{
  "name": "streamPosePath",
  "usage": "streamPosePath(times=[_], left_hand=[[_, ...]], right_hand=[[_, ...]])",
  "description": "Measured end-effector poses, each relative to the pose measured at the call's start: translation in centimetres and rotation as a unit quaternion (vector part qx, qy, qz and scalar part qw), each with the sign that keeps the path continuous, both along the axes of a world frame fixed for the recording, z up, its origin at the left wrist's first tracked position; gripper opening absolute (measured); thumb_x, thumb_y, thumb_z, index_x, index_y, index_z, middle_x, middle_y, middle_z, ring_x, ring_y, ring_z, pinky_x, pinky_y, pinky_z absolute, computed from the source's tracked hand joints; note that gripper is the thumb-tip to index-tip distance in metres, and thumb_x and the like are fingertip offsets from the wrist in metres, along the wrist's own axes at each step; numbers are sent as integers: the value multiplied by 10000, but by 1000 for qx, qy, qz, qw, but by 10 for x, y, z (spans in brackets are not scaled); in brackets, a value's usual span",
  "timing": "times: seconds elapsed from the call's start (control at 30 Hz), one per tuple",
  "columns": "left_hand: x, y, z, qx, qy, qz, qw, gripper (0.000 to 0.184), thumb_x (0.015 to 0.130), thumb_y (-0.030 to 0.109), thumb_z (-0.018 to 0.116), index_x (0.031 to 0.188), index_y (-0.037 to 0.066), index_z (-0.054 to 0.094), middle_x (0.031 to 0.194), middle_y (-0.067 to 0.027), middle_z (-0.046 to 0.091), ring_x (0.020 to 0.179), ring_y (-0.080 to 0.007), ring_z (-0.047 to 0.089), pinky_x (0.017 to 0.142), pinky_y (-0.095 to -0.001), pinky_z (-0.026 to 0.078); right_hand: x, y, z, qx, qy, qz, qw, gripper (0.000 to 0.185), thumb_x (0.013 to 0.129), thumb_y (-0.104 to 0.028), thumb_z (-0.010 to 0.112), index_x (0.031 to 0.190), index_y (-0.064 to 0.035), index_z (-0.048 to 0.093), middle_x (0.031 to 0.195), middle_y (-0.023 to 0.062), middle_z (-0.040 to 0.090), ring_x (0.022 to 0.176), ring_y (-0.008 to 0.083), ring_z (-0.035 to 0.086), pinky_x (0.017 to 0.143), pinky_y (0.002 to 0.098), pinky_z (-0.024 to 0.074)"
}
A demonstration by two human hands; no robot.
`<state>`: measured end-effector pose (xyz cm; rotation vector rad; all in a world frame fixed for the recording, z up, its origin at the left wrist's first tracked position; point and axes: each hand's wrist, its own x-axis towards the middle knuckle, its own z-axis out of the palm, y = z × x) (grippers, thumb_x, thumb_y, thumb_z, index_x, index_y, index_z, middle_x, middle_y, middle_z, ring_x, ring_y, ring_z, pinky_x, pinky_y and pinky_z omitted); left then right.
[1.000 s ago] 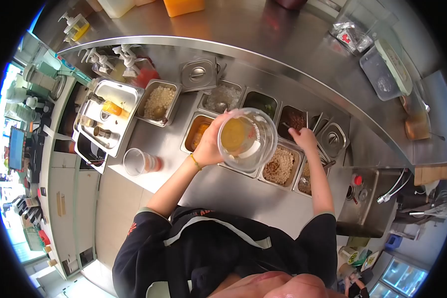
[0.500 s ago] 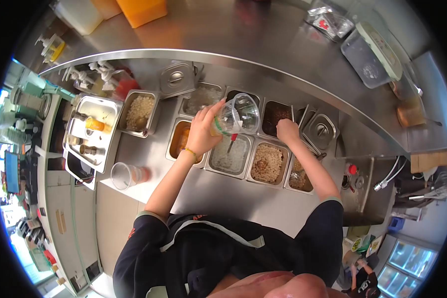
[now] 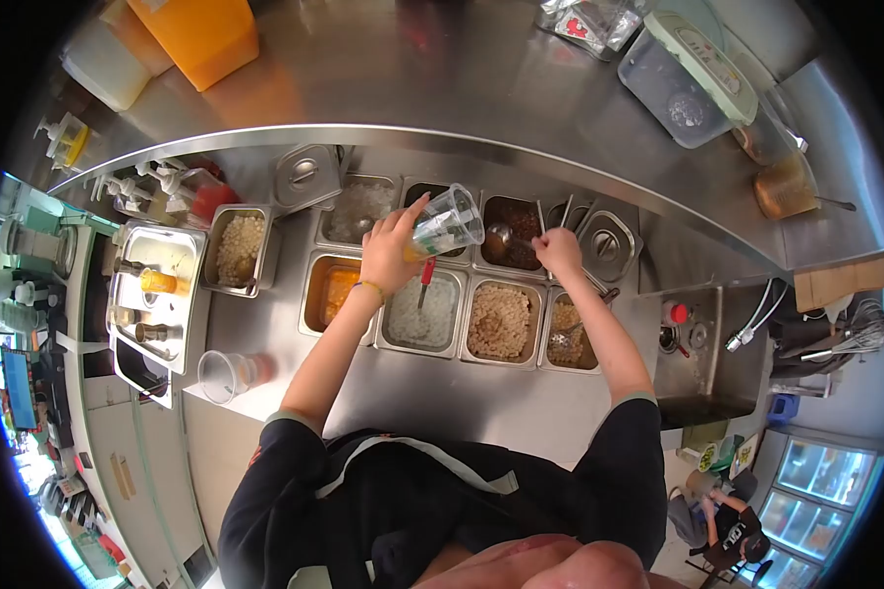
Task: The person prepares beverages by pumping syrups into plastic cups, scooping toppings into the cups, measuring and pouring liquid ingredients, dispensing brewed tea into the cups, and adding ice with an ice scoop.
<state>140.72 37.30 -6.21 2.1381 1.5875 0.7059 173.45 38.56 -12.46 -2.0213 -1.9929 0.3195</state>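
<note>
My left hand (image 3: 391,245) is closed around a clear plastic cup (image 3: 449,221), which tilts with its mouth toward the right; something yellowish shows near its base. My right hand (image 3: 559,251) grips the handle of a metal ladle (image 3: 502,238). The ladle's bowl is over a steel pan of dark topping (image 3: 514,218), just right of the cup's mouth; what it holds is hard to make out. Below the cup, a red-handled utensil (image 3: 427,272) stands in a pan of translucent pale jelly (image 3: 432,312).
Around these are pans of orange topping (image 3: 340,292), beige pearls (image 3: 501,320) and translucent pieces (image 3: 360,209). A second clear cup (image 3: 228,377) stands at the counter's left edge. A steel shelf (image 3: 393,88) overhangs the back. The sink (image 3: 702,363) is to the right; another person (image 3: 725,520) sits beyond it.
The ladle's bowl has come into view over the dark topping, left of my right hand. The cup tilts further toward it. The whole view has shifted slightly.
</note>
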Motion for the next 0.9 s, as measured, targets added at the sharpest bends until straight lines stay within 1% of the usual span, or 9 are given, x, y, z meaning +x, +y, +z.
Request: streamPosePath(times=[0.1, 0.13, 0.23, 0.27, 0.43, 0.57, 0.67, 0.87, 0.9], left_hand=[[1, 0, 1, -24, -3, 8, 1000, 989, 610, 92, 795, 1443, 339, 323, 1236, -60, 541, 1148, -306, 512, 936, -481, 405], [1, 0, 2, -36, -2, 11, 999, 991, 607, 95, 798, 1443, 338, 323, 1238, -64, 541, 1149, -308, 512, 936, -481, 404], [-4, -1, -3, -7, -14, 4, 1000, 1008, 591, 63, 781, 1445, 336, 321, 1235, -68, 539, 1150, -315, 510, 935, -474, 405], [-7, -1, -6, -4, -15, 10, 1000, 1011, 585, 50, 769, 1445, 336, 321, 1231, -67, 539, 1147, -316, 511, 932, -472, 407], [-18, -7, -9, -5, -20, 22, 1000, 1025, 560, -1, 719, 1445, 333, 325, 1220, -63, 539, 1128, -318, 518, 923, -469, 409], [-13, -9, -6, 7, -30, 27, 999, 1025, 558, -2, 726, 1443, 331, 332, 1211, -61, 542, 1114, -315, 521, 929, -467, 403], [-9, -10, -2, 9, -33, 31, 999, 1025, 557, -8, 727, 1442, 331, 336, 1203, -55, 546, 1105, -309, 523, 928, -464, 401], [-2, -10, 13, 24, 1, 30, 999, 1008, 573, -28, 705, 1441, 331, 339, 1192, -38, 555, 1076, -295, 528, 907, -456, 402], [-2, -9, 15, 30, 7, 25, 999, 1002, 578, -33, 698, 1441, 331, 341, 1190, -35, 556, 1071, -293, 529, 905, -456, 400]], right_hand=[[-20, 14, 1, 74, -171, 63, 980, 205, 857, -161, 583, 737, -6, 643, 658, 143, 640, 641, 318, 646, 596, 392, 525], [-22, 19, -10, 123, -196, 130, 964, 117, 819, -115, 562, 774, -22, 614, 677, 136, 636, 635, 294, 654, 574, 380, 527], [-39, 13, -26, 130, -320, 229, 910, 94, 732, -98, 595, 766, -14, 617, 662, 131, 633, 600, 264, 653, 536, 358, 525], [-39, 8, -26, 131, -325, 238, 906, 136, 696, -107, 604, 772, 0, 640, 662, 99, 655, 610, 199, 666, 512, 295, 525], [-38, -13, -31, 107, -258, 216, 936, 103, 706, -89, 596, 747, 0, 626, 659, 119, 654, 579, 231, 667, 511, 320, 535], [-36, -23, -40, 70, -201, 207, 955, 121, 725, -59, 574, 798, 29, 613, 640, 168, 626, 558, 280, 647, 506, 364, 522], [-38, -36, -34, 37, -191, 205, 959, 96, 746, -55, 571, 777, 25, 615, 606, 188, 615, 561, 289, 647, 510, 375, 523], [-38, -33, -15, 30, -89, 137, 986, 209, 800, -102, 609, 636, 22, 647, 586, 200, 599, 541, 352, 603, 550, 423, 515], [-34, -26, -12, 5, -60, 126, 990, 222, 799, -109, 619, 622, 20, 653, 573, 197, 593, 535, 356, 591, 548, 423, 510]])
